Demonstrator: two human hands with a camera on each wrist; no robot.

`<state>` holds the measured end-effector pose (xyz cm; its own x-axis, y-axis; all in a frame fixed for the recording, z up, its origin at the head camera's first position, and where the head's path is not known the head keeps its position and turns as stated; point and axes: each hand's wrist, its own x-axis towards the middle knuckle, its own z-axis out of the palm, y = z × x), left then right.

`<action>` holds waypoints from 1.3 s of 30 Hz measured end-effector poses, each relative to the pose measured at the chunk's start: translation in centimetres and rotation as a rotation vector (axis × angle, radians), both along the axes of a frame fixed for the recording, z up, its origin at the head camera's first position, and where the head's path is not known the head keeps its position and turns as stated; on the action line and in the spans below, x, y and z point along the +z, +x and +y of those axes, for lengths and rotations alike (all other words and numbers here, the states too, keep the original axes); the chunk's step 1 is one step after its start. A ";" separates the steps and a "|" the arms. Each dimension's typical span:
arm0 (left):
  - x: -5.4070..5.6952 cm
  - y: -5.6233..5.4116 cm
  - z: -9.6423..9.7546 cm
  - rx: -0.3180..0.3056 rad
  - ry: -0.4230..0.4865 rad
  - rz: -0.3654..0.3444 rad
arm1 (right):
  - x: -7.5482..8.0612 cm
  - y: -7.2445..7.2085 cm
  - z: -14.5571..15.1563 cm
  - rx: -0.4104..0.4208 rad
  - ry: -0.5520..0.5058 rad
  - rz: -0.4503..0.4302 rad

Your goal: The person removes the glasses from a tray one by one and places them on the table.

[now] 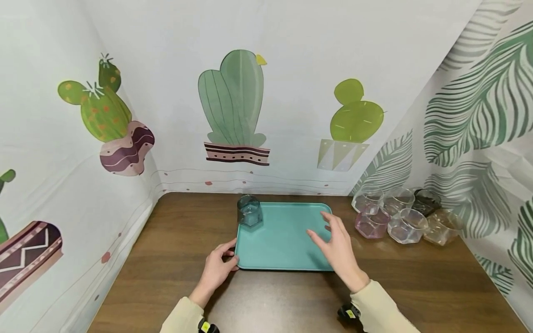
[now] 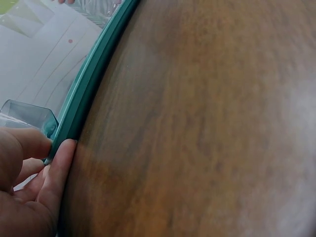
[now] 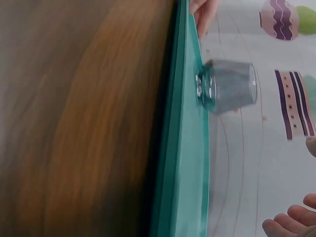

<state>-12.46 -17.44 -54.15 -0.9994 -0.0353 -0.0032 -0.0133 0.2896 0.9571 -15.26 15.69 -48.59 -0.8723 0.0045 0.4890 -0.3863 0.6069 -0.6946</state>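
A turquoise rectangular tray (image 1: 287, 240) lies on the wooden table. On its far left corner stands a blue-grey faceted glass (image 1: 250, 212), which also shows in the right wrist view as a tinted glass (image 3: 229, 86) upright on the tray. My left hand (image 1: 218, 268) grips the tray's near left corner, with thumb and fingers on either side of the edge in the left wrist view. Over the right part of the tray, my right hand (image 1: 339, 245) is held with thumb and fingers spread apart and nothing between them.
Several faceted glasses are grouped at the right of the table, among them a pink glass (image 1: 372, 224), a clear glass (image 1: 407, 226), an amber glass (image 1: 442, 226) and a dark glass (image 1: 426, 201). A cactus-printed cloth (image 1: 291, 115) hangs behind the table.
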 end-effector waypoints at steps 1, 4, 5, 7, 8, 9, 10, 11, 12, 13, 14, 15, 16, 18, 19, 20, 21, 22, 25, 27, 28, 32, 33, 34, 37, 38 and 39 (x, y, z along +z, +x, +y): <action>0.0 0.0 0.0 0.000 0.002 0.002 | 0.0 -0.1 -0.4 0.018 -0.008 -0.011; 0.0 0.0 0.0 0.003 0.005 0.003 | 0.0 -0.3 -1.7 0.057 -0.015 -0.048; 0.0 0.0 0.0 0.003 0.005 0.003 | 0.0 -0.4 -2.1 0.069 -0.016 -0.059; 0.0 0.0 0.0 0.006 0.002 0.002 | 0.0 -0.6 -3.0 0.093 -0.018 -0.068; 0.0 0.0 0.0 0.007 0.000 0.001 | 0.0 -0.6 -3.4 0.105 -0.020 -0.074; 0.0 0.0 0.0 0.008 -0.001 0.000 | 0.0 -0.7 -3.8 0.119 -0.024 -0.079; 0.0 0.0 0.0 0.009 -0.002 -0.002 | 0.0 -0.7 -4.3 0.133 -0.027 -0.082; 0.0 0.0 0.0 0.010 -0.004 -0.003 | 0.0 -0.9 -4.6 0.144 -0.026 -0.086; -0.1 0.0 0.0 0.011 -0.004 -0.004 | 0.1 -1.0 -5.0 0.156 -0.029 -0.095; -0.1 0.0 -0.1 0.012 -0.003 -0.004 | 0.1 -1.1 -5.4 0.166 -0.028 -0.103; -0.1 -0.1 -0.1 0.011 -0.001 -0.004 | 0.1 -1.2 -5.8 0.175 -0.028 -0.113; -0.1 -0.1 -0.1 0.011 0.000 -0.004 | 0.1 -1.4 -6.1 0.185 -0.031 -0.122; -0.1 -0.1 -0.1 0.011 0.000 -0.003 | 0.1 -1.6 -6.5 0.189 -0.032 -0.132; 0.0 -0.1 -0.1 0.009 -0.001 0.000 | 0.2 -2.0 -7.2 0.199 -0.043 -0.159; 0.0 -0.1 -0.1 0.008 -0.002 0.002 | 0.2 -2.2 -7.6 0.201 -0.044 -0.169; 0.0 -0.1 -0.1 0.007 -0.002 0.002 | 0.2 -2.4 -7.9 0.203 -0.047 -0.187; 0.0 -0.1 -0.1 0.007 -0.003 0.003 | 0.2 -2.6 -8.3 0.205 -0.047 -0.202; 0.0 -0.1 0.0 0.007 -0.004 0.003 | 0.2 -2.8 -8.6 0.207 -0.046 -0.217; 0.0 -0.1 0.0 0.006 -0.007 0.004 | 0.2 -3.4 -9.5 0.223 -0.044 -0.263; 0.0 -0.1 0.0 0.006 -0.011 0.004 | 0.1 -3.8 -10.1 0.237 -0.048 -0.289; 0.0 -0.1 0.0 0.005 -0.013 0.004 | 0.0 -4.0 -10.3 0.243 -0.050 -0.300; 0.0 -0.1 0.1 0.007 -0.015 0.003 | -0.2 -4.9 -11.4 0.259 -0.056 -0.337; -0.1 -0.1 0.1 0.008 -0.014 0.004 | -0.3 -5.2 -11.7 0.264 -0.059 -0.345; -0.1 -0.1 0.1 0.009 -0.013 0.004 | -0.3 -5.4 -11.9 0.268 -0.062 -0.352; 0.0 -0.1 0.0 0.012 -0.010 0.006 | -0.3 -6.1 -12.8 0.278 -0.064 -0.361; 0.0 -0.1 0.0 0.012 -0.010 0.006 | -0.3 -6.4 -13.1 0.278 -0.061 -0.362; 0.0 -0.2 0.0 0.010 -0.011 0.008 | -0.3 -6.6 -13.3 0.278 -0.055 -0.360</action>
<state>-12.62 -17.40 -54.11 -0.9990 -0.0454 0.0051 -0.0088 0.3005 0.9537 -21.82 2.38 -48.93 -0.9584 -0.2362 0.1602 -0.2573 0.4725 -0.8429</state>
